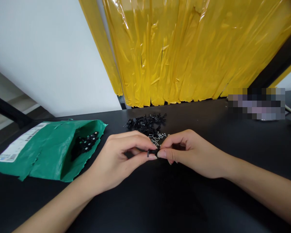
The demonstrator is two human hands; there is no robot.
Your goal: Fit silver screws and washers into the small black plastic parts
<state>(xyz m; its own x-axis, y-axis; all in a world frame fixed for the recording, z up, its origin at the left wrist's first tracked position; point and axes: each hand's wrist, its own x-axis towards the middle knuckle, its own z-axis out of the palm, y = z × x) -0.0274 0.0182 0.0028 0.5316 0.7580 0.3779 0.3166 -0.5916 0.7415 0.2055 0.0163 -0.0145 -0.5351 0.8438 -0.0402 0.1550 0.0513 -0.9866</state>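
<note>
Black tabletop (160, 200) fills the lower part of the view, and everything gets placed off the green bag lying on it. Behind the table, up and to the right of that bag, a big crinkled yellow plastic sheet (196, 48) hangs down to the far edge, with a white wall (50, 48) directly above the bag. The green bag (46, 152) itself lies flat, torn open at its right end, a white printed label (19, 142) along its left side. In its open mouth sits a clutch of small black parts (86, 144). To the right of the bag and a bit further back, a loose pile of black parts (145, 123) is spread on the table, and just in front of that pile lies a scatter of tiny silver screws (157, 138).

Now the hands, both to the right of the bag. The left hand (121, 158) has thumb and forefinger pinched together, other fingers curled. The right hand (186, 153) mirrors it, fingertips meeting the left's. Between them, squeezed from both sides, is one small black piece (152, 152), held just above the table, in front of the screws. Its shape is too small to make out.
</note>
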